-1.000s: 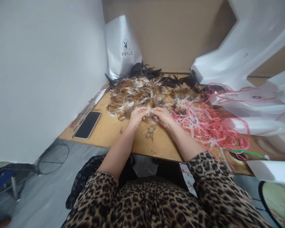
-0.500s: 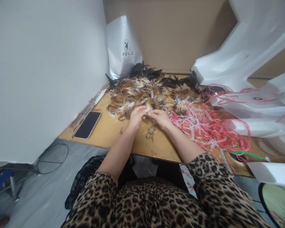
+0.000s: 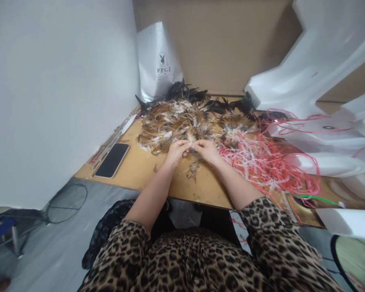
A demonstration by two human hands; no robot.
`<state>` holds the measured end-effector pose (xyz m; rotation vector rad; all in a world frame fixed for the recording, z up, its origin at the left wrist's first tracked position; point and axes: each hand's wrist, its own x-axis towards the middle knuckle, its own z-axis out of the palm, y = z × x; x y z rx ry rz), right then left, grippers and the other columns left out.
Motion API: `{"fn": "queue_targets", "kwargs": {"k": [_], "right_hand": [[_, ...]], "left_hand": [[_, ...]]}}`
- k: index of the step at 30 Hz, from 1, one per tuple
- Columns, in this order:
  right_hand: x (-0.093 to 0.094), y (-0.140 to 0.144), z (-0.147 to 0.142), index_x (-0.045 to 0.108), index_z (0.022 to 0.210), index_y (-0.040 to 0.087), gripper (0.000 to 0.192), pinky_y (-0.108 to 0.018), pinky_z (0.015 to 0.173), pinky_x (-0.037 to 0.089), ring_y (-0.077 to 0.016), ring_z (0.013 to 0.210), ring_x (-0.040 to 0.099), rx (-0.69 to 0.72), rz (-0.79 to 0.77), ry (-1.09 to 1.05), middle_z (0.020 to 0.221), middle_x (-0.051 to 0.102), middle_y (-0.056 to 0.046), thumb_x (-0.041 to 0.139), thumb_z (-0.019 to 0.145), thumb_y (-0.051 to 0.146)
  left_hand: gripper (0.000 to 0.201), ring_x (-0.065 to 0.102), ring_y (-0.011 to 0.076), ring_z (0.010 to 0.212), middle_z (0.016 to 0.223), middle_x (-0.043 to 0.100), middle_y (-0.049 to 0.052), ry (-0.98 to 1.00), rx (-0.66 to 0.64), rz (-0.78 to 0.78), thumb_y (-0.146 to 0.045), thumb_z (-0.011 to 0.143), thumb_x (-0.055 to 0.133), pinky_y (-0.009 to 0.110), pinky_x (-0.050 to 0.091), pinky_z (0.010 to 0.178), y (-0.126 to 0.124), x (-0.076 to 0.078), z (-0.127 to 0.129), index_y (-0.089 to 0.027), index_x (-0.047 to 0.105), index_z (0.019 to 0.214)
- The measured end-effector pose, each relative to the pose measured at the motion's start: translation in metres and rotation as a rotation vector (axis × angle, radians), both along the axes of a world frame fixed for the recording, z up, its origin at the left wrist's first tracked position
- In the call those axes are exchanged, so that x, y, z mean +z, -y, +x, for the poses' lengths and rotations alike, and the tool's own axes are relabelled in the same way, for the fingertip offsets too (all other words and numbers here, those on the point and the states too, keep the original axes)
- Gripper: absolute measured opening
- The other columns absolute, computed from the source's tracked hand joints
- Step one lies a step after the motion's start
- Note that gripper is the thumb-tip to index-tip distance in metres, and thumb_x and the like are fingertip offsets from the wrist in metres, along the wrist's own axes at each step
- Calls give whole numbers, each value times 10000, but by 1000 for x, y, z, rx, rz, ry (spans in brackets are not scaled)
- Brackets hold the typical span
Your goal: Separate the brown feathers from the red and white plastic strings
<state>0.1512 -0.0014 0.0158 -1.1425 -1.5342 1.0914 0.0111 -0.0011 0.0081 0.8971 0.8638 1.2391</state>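
A wide pile of brown, white and black feathers (image 3: 185, 119) covers the back of a wooden table (image 3: 133, 170). My left hand (image 3: 176, 152) and my right hand (image 3: 206, 150) meet fingertip to fingertip at the pile's near edge. Both pinch a small tuft of feathers (image 3: 191, 142) between them. A few loose feathers (image 3: 193, 168) lie on the table just below my hands. Tangled red and pink strips (image 3: 261, 158) spread out to the right of my right hand.
A black phone (image 3: 112, 159) lies at the table's left, beside thin sticks (image 3: 109, 142) along the wall. A white PPGZ bag (image 3: 158, 61) stands at the back. White foam pieces (image 3: 316, 101) crowd the right side. A green strip (image 3: 319, 197) lies near the front right.
My hands have stayed at the pile's edge, shifting slightly nearer while the fingers keep working the tuft. The view has tilted a little.
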Motion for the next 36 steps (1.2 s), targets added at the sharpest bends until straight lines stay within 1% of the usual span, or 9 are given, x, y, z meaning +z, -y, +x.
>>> {"fn": "queue_targets", "kwargs": {"k": [5, 9, 12, 16, 21, 26, 29, 32, 36], "right_hand": [[2, -1, 2, 661, 688, 145, 257, -226, 566, 361, -83, 529, 451, 21, 9, 65, 606, 607, 9, 638, 683, 401], [1, -9, 14, 679, 741, 158, 225, -243, 599, 391, -109, 581, 500, -34, 80, 126, 668, 645, -11, 622, 687, 369], [-4, -18, 28, 681, 731, 162, 187, -263, 632, 404, -135, 627, 533, -107, 168, 276, 693, 656, -27, 597, 699, 326], [-8, -23, 40, 689, 736, 171, 159, -274, 660, 404, -158, 681, 568, -101, 225, 522, 745, 671, -41, 557, 722, 259], [-9, -18, 33, 695, 790, 185, 160, -267, 713, 403, -168, 767, 583, -28, 287, 697, 842, 679, -51, 550, 746, 235], [-10, -17, 21, 683, 918, 197, 217, -266, 702, 396, -177, 790, 581, -38, 271, 830, 895, 673, -66, 559, 757, 273], [-9, -17, 19, 684, 862, 197, 185, -266, 672, 380, -174, 758, 571, -28, 266, 903, 850, 668, -69, 554, 742, 253], [-7, -17, 20, 664, 730, 181, 127, -259, 627, 366, -153, 686, 550, -33, 269, 842, 764, 653, -58, 541, 713, 207], [-3, -16, 23, 627, 660, 161, 85, -238, 558, 367, -113, 565, 503, -89, 179, 464, 632, 618, -19, 576, 678, 227]], "left_hand": [[282, 382, 24, 436, 497, 484, -31, -15, -2, 11, -321, 551, 770, 155, 229, 396, -2, -1, 0, -120, 611, 670], [293, 404, 23, 448, 536, 511, -29, 24, 80, -6, -324, 543, 770, 153, 239, 398, -4, -1, -2, -127, 599, 676], [303, 434, 20, 477, 630, 559, -18, 97, 160, -51, -302, 535, 771, 148, 236, 395, -7, 0, -5, -131, 591, 708], [314, 430, 17, 471, 640, 560, -25, 155, 194, -98, -270, 530, 769, 142, 222, 385, -9, 0, -8, -135, 583, 745], [308, 418, 11, 468, 634, 548, -27, 145, 177, -97, -274, 537, 767, 142, 215, 382, -7, 1, -7, -135, 572, 730], [308, 420, 8, 452, 623, 542, -31, 154, 153, -90, -274, 546, 770, 147, 206, 380, -6, 1, -6, -130, 563, 724], [301, 423, 7, 450, 621, 544, -32, 155, 155, -94, -271, 550, 770, 149, 210, 382, -6, 1, -6, -134, 564, 722], [304, 424, 8, 453, 623, 547, -29, 161, 161, -97, -269, 548, 773, 149, 214, 385, -6, 2, -6, -135, 563, 721], [303, 428, 10, 450, 620, 553, -28, 168, 170, -87, -265, 543, 772, 149, 213, 385, -6, 2, -6, -130, 561, 713]]}}
